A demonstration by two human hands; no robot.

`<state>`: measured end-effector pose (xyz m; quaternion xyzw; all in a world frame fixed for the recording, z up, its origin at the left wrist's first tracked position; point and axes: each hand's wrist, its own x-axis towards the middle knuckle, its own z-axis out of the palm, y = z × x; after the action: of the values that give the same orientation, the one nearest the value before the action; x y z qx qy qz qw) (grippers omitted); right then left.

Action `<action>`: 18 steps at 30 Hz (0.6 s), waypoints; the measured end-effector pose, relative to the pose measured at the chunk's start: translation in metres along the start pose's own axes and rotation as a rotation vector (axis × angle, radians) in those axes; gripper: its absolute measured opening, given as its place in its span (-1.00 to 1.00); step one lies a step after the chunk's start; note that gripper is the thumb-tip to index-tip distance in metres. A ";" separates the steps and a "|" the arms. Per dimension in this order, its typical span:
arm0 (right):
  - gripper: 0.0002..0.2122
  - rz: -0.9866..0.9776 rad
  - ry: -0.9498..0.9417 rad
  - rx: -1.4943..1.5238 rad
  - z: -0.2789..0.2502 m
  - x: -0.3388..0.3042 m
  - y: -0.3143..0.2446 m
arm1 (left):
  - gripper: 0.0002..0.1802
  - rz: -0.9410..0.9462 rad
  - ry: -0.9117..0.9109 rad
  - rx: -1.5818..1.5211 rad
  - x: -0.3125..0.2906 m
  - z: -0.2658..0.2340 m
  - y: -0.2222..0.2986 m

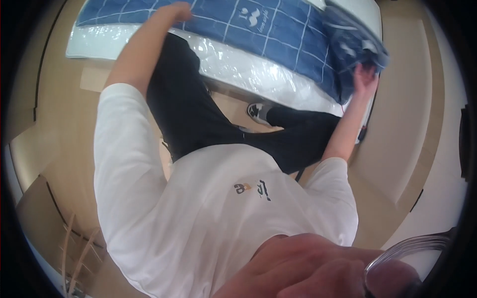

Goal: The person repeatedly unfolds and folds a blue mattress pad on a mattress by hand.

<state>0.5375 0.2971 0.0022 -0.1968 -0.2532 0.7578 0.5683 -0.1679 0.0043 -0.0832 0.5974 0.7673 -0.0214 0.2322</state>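
A dark blue sheet (278, 30) with a white grid pattern lies over a white mattress (238, 64) wrapped in clear plastic. My left hand (175, 12) reaches to the far upper left and rests on the sheet, fingers curled into the fabric. At the mattress's right corner my right hand (365, 77) grips a bunched, lifted fold of the same sheet (355, 42). Both arms are stretched out from my white T-shirt (208, 213).
My black trousers (198, 119) and one grey-and-white shoe (258, 113) are against the mattress's near side. Pale wooden floor (64, 129) lies to the left, light panels (407, 114) to the right. A cardboard box with thin sticks (74, 248) sits at the lower left.
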 end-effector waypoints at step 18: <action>-0.57 0.131 -0.420 -2.285 -0.056 0.006 0.116 | -0.22 -0.127 -0.087 0.076 -0.005 0.006 0.000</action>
<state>0.4808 0.2858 -0.1127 -0.4779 -0.8675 0.1341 -0.0334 -0.1648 -0.0016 -0.0864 0.5546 0.7913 -0.0912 0.2407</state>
